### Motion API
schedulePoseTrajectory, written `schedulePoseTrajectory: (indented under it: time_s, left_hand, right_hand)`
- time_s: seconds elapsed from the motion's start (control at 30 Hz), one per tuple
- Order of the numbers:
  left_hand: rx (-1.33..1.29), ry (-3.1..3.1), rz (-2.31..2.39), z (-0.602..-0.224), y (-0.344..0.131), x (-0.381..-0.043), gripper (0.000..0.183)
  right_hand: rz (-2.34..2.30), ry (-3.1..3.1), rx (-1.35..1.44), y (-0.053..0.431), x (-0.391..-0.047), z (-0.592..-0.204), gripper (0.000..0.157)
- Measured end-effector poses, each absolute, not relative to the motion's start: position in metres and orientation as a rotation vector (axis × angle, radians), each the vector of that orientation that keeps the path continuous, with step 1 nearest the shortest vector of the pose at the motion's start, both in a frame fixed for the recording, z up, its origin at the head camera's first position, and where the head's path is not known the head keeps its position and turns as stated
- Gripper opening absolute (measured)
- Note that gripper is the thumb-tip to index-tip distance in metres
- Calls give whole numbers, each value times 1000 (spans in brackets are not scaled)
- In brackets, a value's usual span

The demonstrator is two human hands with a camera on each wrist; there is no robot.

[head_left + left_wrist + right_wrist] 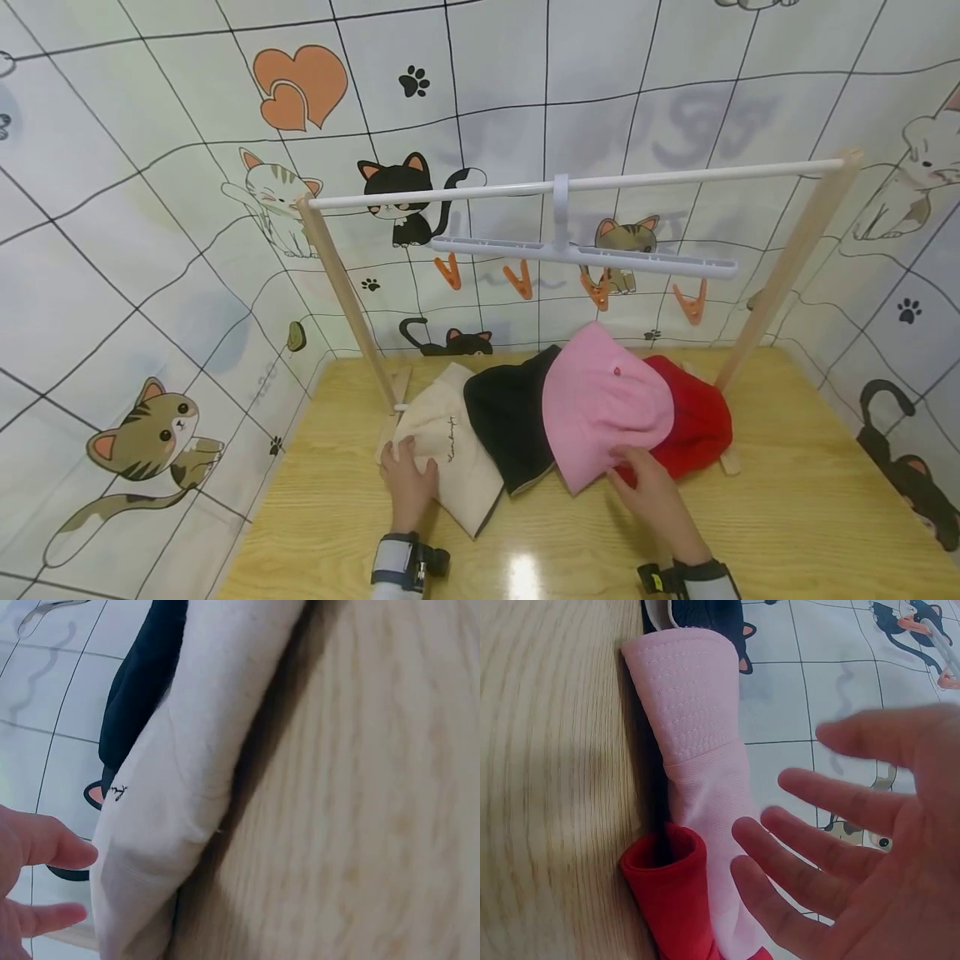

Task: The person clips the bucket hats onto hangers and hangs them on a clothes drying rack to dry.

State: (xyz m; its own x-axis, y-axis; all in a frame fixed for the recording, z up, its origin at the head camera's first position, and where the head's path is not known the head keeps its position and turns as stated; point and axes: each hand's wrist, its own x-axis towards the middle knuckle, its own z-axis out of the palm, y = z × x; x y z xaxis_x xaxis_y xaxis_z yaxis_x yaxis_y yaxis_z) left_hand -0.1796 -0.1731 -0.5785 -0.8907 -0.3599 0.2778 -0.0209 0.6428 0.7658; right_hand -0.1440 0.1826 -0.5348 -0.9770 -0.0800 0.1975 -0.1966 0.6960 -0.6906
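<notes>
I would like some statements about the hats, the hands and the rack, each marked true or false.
1. Four hats lie on the wooden table. True.
2. The pink hat lies under the red hat. False: it overlaps on top of it.
3. The left hand rests on the cream hat. True.
4. A hat hangs from an orange clip. False: the clips hold nothing.
5. The right hand is at the black hat. False: it is at the pink hat's edge.
</notes>
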Motion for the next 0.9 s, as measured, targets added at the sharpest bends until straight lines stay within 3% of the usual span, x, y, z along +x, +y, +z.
schedulePoseTrajectory:
  time_s: [0.27, 0.37, 0.73, 0.9]
  left_hand:
    - [529, -2320, -1474, -569, -185, -182, 76]
    - [564, -2290, -1594, -565, -189, -182, 79]
    - [709, -2127, -1898, -550, -195, -184, 59]
    - [728, -2134, -1868, -547, -199, -189, 48]
  right_hand:
    - [1100, -2748, 269, 179, -138, -535, 32]
    - [1115, -2768, 297, 180, -134, -533, 34]
    - [1244, -2888, 397, 178, -130, -533, 51]
    - [1196, -2908, 509, 179, -131, -536, 49]
